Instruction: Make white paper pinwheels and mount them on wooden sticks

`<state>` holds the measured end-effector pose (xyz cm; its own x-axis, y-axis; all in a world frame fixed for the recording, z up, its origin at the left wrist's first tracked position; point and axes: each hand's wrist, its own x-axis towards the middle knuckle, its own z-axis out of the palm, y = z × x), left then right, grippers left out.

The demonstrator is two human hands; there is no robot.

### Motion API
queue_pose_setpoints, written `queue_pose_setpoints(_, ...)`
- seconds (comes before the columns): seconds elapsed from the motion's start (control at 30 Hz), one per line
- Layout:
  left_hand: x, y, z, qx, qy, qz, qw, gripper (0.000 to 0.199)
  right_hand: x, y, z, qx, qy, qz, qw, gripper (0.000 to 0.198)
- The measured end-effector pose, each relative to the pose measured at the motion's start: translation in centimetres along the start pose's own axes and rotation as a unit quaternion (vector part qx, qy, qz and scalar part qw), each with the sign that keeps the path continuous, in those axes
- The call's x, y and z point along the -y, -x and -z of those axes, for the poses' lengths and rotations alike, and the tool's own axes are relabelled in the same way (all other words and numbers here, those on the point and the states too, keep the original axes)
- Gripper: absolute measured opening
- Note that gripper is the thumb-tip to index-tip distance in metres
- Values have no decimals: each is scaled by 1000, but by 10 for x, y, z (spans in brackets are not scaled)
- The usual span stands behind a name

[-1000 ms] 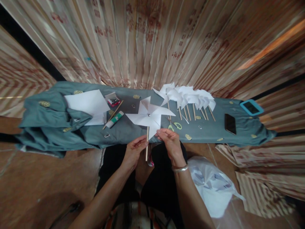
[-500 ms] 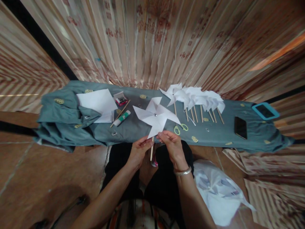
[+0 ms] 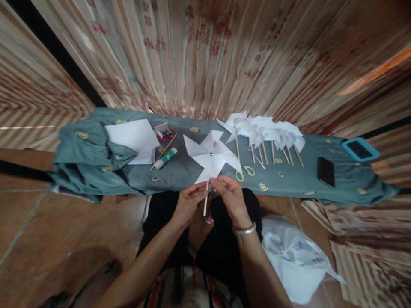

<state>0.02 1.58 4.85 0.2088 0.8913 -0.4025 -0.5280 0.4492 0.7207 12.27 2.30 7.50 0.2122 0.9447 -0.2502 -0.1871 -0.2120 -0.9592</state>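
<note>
A white paper pinwheel (image 3: 210, 155) with a shiny pin at its centre is held upright over the near edge of the table. My left hand (image 3: 189, 202) pinches its thin wooden stick (image 3: 206, 205) just below the blades. My right hand (image 3: 230, 197), a silver bangle at its wrist, has thumb and fingers closed at the same stick, right under the paper. Its fingertips partly cover the stick's upper part. Green-handled scissors (image 3: 248, 170) lie just beyond my right hand, the blades partly hidden by the pinwheel.
On the grey-green cloth (image 3: 180, 175), white paper sheets (image 3: 135, 137), a small red box (image 3: 164, 132), a glue stick (image 3: 165, 158) and a loose wooden stick (image 3: 170, 143) lie left. Several finished pinwheels (image 3: 263, 130) overlap at the back right, near a phone (image 3: 326, 171). A plastic bag (image 3: 292, 261) sits on the floor.
The pinwheel's blades have turned slightly clockwise around the pin. Both hands keep nearly the same place at the stick, and the whole view has shifted a little.
</note>
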Motion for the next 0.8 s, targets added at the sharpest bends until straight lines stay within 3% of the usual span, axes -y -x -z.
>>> queue_pose_setpoints(0.2, 1, -1, 4, 2, -4, -3, 1000, 38, 2, 6, 7, -19, 69, 16, 997, 28)
queue_pose_setpoints(0.37, 2, -2, 9, -8, -12, 0, 1000, 38, 16, 17, 25, -66, 158, 82, 982, 25)
queue_pose_setpoints(0.57, 1, 1, 10, -17, -17, 16, 1000, 38, 39, 5, 46, -178, 260, 215, 924, 24)
queue_pose_setpoints(0.67, 1, 3, 10, -12, -19, 19, 1000, 38, 44, -8, 53, -165, 319, 232, 904, 30)
queue_pose_setpoints(0.8, 1, 5, 12, -10, -26, 19, 999, 37, 43, -17, 56, -121, 327, 213, 913, 26)
